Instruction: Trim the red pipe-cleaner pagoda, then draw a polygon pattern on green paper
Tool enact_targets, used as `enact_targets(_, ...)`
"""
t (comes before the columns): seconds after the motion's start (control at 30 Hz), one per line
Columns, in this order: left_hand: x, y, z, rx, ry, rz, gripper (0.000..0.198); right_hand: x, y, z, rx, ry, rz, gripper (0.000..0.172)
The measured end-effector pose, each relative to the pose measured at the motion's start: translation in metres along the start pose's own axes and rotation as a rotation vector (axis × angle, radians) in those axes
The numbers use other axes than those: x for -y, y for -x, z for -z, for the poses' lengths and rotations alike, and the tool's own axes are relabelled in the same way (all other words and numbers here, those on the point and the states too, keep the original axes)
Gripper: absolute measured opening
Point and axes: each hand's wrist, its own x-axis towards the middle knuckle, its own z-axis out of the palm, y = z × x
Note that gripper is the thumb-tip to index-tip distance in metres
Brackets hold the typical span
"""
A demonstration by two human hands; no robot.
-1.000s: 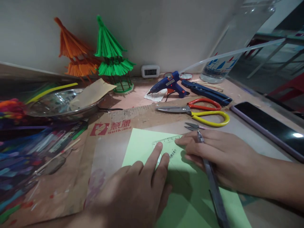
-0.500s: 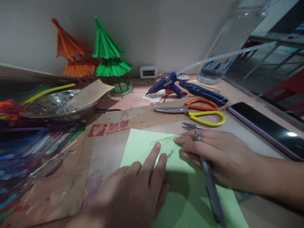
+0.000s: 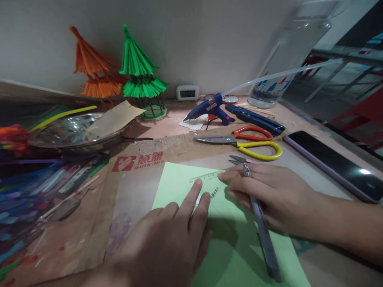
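Observation:
A sheet of light green paper [image 3: 172,185] lies on the work surface, and a clear set square [image 3: 214,187] with printed markings rests on it. My left hand [image 3: 173,235] has its fingers stretched out, with the index and middle fingertips on the left part of the set square. At its right end are the fingertips of my right hand [image 3: 266,191]. Tucked in my right hand is a grey pen [image 3: 263,235], slanting back across the paper with its narrow end up. My hands hide part of the sheet and of the set square.
Behind the paper lie large scissors [image 3: 239,141], small scissors [image 3: 237,159], a blue glue gun [image 3: 206,108] and a utility knife [image 3: 257,118]. A phone [image 3: 332,163] is at right. Green [image 3: 139,67] and orange [image 3: 92,65] pipe-cleaner towers stand behind a metal bowl [image 3: 72,131].

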Motion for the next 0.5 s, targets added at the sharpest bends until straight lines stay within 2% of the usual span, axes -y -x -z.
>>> enact_targets(0.43, -0.0007, -0.0051, 0.0006, -0.013, 0.012, 0.018, 0.050, -0.0011, 0.0033, -0.0007, 0.000, -0.019, 0.008, 0.017)
enact_targets(0.5, -0.0003, -0.0053, 0.0002, -0.007, 0.015, 0.015, 0.050, -0.0012, 0.0037, -0.0009, -0.002, -0.096, -0.030, 0.016)
